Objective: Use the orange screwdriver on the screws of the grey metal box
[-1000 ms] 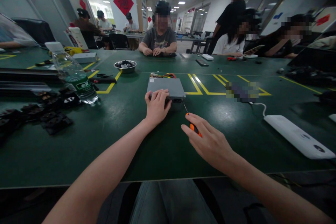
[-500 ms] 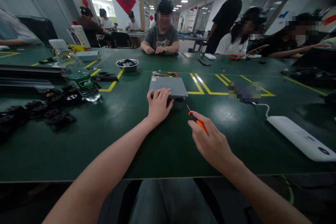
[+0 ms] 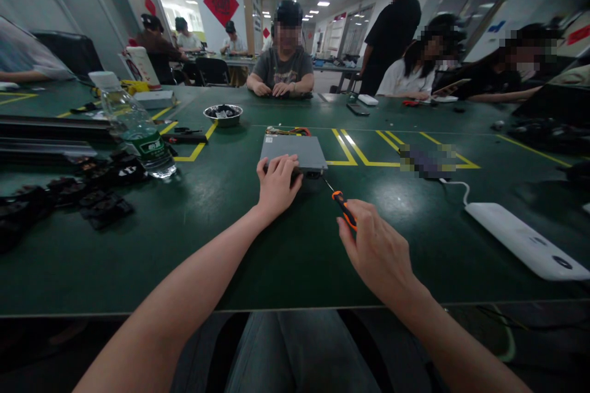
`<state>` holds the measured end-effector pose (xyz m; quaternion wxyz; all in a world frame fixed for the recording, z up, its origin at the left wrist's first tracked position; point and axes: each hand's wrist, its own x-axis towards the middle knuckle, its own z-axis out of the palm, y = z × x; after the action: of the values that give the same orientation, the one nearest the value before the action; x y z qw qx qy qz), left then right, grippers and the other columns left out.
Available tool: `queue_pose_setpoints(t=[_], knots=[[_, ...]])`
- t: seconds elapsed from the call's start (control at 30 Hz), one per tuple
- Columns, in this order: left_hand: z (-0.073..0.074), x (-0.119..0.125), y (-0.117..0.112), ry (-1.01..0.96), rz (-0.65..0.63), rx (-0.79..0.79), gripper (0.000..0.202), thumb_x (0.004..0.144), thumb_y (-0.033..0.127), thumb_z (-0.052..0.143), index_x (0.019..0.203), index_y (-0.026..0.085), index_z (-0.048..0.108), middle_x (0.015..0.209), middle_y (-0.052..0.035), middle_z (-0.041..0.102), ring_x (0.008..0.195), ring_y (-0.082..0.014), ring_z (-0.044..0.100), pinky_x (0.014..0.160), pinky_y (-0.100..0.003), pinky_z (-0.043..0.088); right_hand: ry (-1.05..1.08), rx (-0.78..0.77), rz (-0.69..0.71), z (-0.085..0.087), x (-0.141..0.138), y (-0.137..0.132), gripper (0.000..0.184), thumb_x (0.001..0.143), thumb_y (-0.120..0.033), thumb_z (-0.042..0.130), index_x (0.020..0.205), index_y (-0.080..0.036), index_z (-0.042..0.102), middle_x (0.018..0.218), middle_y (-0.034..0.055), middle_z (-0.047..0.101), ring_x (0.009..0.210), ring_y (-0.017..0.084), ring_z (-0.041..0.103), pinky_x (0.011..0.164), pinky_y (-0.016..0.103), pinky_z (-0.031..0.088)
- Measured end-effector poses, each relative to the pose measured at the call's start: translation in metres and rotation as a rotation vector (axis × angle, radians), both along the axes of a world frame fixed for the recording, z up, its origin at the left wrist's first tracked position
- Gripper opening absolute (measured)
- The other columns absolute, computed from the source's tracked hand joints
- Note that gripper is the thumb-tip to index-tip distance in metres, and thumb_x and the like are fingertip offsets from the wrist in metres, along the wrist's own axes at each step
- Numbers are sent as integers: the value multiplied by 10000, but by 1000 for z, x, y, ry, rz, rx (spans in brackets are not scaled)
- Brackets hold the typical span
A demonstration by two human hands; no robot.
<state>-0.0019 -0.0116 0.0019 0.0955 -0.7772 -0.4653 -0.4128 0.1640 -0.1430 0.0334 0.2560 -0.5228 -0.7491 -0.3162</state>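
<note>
A flat grey power supply unit point(image 3: 295, 152) lies on the green table in front of me, with coloured wires at its far edge and a dark socket on its near side. My left hand point(image 3: 278, 181) grips its near left part, fingers over the top and thumb against the front side. In my right hand point(image 3: 375, 236) is an orange and black screwdriver point(image 3: 340, 198), pinched near the back of its handle. Its thin shaft points up and left to the near right corner of the unit. Whether the tip sits in a screw is too small to tell.
A water bottle point(image 3: 138, 129) and black parts point(image 3: 104, 206) stand to the left. Farther back is a metal bowl point(image 3: 223, 114). On the right, a white power bank point(image 3: 525, 239) is cabled to a phone point(image 3: 424, 161). A person point(image 3: 283, 64) sits opposite.
My right hand has slid back along the screwdriver and turned, so more of the handle shows. My left hand keeps its hold on the power supply unit.
</note>
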Motion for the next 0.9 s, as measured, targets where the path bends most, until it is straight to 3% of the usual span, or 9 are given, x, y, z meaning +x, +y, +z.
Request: queue_pose_setpoints(t=[0.17,0.27,0.37,0.47,0.57,0.73,0.9], knots=[[1,0,0,-1,-2,-2,178,826,248,510,1003,253,494,1190,-6,586,1148,-202,465,1018,-443,170,-23,51,-152,4,-1,-3,215,880,-325,446,928,-119,485,578,9,585,446,130,542,424,227,350],[1,1,-1,-4,0,-3,170,828,250,507,998,253,497,1188,-9,588,1147,-205,466,1016,-443,173,20,25,-203,5,-1,-4,267,880,-386,432,904,-127,493,528,-5,560,405,133,518,393,229,337],[0,1,0,-4,0,2,183,825,250,513,1007,252,493,1190,-10,587,1147,-205,465,1017,-445,169,72,-56,-67,5,-3,-5,280,879,-340,437,1001,-93,483,811,108,631,665,178,615,529,261,461],[-1,1,0,-6,1,8,192,824,249,517,1013,252,490,1192,-10,586,1145,-202,465,1017,-441,168,49,-129,80,4,-4,-5,294,871,-188,413,1143,-80,440,1122,192,534,988,230,563,748,329,495],[-1,1,0,-5,4,6,187,826,259,515,1012,256,494,1188,-12,588,1145,-205,466,1018,-440,171,-14,-125,141,3,-2,-2,270,863,-116,400,1124,-115,471,1075,151,558,936,194,578,739,306,497],[0,1,-1,8,11,-3,175,839,271,491,1013,258,504,1193,-15,585,1148,-207,465,1019,-437,178,-1,-21,130,8,1,4,182,855,-223,495,1012,-132,509,927,90,603,764,150,600,622,250,497],[0,0,-1,1,4,0,174,838,275,493,1011,257,507,1191,-11,586,1148,-205,464,1024,-437,174,44,-97,193,13,0,6,189,852,-203,462,1014,-107,481,1106,172,526,930,191,566,742,300,505]])
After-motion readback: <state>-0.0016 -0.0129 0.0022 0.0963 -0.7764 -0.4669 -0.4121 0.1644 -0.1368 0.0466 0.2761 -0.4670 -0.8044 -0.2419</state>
